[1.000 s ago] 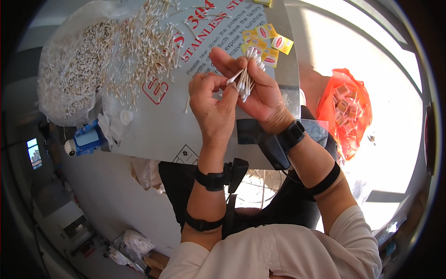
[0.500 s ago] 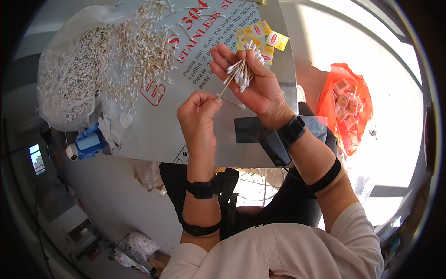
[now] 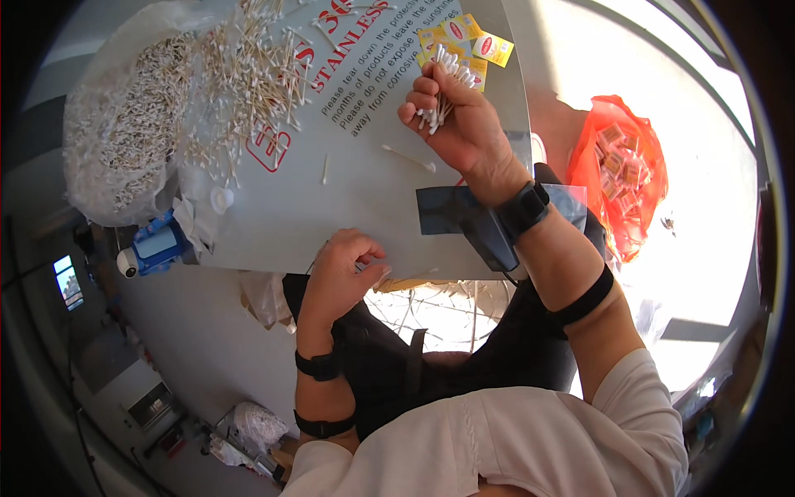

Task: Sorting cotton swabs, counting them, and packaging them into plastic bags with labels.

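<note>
1. Swab bundle (image 3: pixel 456 65) sits in the right hand (image 3: pixel 468 124), clamped between thumb and curled fingers; its long axis runs mostly away from the person, the far end leaning right.
2. Left hand (image 3: pixel 344 265) is loosely curled near the table's (image 3: pixel 373 199) front edge, thumb and fingers apart, with nothing visible between them. It lies well apart from the bundle, which is ahead of it and to its right.
3. Loose swab (image 3: pixel 410 158) lies on the table between the two hands, slanting from far left to near right; the right hand is nearer to it.
4. Second swab (image 3: pixel 325 169) lies ahead of the left hand, pointing almost straight away from the person; the left hand is nearer.
5. Swab pile (image 3: pixel 257 91) spreads farther forward and left, beside the clear bag (image 3: pixel 132 157).
6. Yellow packets (image 3: pixel 494 50) lie just beyond the right hand.
</note>
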{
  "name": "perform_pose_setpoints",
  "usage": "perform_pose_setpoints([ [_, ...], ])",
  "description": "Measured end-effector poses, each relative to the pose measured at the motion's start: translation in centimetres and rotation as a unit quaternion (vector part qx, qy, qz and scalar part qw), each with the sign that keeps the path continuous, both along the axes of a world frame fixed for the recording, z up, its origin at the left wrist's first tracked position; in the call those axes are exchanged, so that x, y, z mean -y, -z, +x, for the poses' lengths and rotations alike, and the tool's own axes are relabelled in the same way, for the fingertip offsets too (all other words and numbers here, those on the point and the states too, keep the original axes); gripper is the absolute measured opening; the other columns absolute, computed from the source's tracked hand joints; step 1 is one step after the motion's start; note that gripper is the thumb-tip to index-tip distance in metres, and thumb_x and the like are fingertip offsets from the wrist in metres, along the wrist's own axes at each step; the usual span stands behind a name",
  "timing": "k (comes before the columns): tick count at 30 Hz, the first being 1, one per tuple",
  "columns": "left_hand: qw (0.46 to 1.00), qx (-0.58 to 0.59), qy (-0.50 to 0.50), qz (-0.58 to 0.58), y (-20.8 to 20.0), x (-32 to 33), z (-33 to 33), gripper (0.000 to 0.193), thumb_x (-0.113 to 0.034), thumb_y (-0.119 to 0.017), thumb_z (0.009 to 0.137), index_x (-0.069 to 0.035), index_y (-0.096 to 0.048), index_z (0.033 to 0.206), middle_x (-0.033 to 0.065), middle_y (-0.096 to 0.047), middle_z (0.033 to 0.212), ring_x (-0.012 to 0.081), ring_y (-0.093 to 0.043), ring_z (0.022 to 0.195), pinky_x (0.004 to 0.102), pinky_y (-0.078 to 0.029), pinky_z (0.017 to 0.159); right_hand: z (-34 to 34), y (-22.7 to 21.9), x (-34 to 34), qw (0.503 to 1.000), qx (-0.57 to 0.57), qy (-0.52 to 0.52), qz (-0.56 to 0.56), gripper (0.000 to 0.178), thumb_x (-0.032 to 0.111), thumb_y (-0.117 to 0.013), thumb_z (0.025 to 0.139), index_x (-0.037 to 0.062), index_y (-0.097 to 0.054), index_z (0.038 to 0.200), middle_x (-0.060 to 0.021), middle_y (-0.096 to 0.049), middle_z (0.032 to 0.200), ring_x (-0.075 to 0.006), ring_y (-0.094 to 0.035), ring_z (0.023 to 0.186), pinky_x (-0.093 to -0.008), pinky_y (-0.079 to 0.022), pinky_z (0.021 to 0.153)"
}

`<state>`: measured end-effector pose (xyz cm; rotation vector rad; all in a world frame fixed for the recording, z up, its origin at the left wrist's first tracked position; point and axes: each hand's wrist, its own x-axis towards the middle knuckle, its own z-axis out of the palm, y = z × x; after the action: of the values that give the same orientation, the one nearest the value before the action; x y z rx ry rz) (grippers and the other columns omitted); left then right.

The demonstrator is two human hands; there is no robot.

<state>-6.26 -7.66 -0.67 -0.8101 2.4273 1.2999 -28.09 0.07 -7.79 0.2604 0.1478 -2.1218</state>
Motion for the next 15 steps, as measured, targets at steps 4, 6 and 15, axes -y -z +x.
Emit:
perform_pose_setpoints([
  [4,0.973,-0.174,-0.021,-0.15,1.4,-0.1,-4.9,0.019,0.003,-0.067,0.069,-0.003,-0.06,0.086,0.007,-0.052,0.083,0.0233,-0.054,0.079,0.0339,-0.045,0.067,-0.6,1.3,-0.4,0.997,-0.016,-0.025,-0.069,0.015,0.02,-0.052,0.094,0.006,-0.05,0.095,0.0025,-0.042,0.071,-0.0097,-0.038,0.062,-0.0298,-0.043,0.069],
  [6,0.946,-0.215,0.027,-0.24,2.6,-0.1,-7.8,0.021,0.004,-0.067,0.069,-0.004,-0.06,0.087,0.0065,-0.053,0.086,0.0249,-0.053,0.084,0.0348,-0.045,0.071,-0.7,1.6,-0.4,0.996,-0.008,-0.037,-0.084,0.015,0.021,-0.052,0.094,0.0064,-0.05,0.095,0.0034,-0.041,0.069,-0.0092,-0.037,0.061,-0.0285,-0.042,0.068],
  [15,0.942,-0.178,0.14,-0.247,3.4,-1.4,-3.5,0.019,0.0,-0.071,0.061,-0.005,-0.057,0.073,0.0043,-0.05,0.079,0.0253,-0.048,0.083,0.0347,-0.041,0.075,-0.4,1.6,-0.2,0.997,-0.015,-0.061,-0.042,0.013,0.018,-0.051,0.094,0.0048,-0.052,0.093,0.0003,-0.046,0.073,-0.0107,-0.043,0.064,-0.0299,-0.046,0.07],
])
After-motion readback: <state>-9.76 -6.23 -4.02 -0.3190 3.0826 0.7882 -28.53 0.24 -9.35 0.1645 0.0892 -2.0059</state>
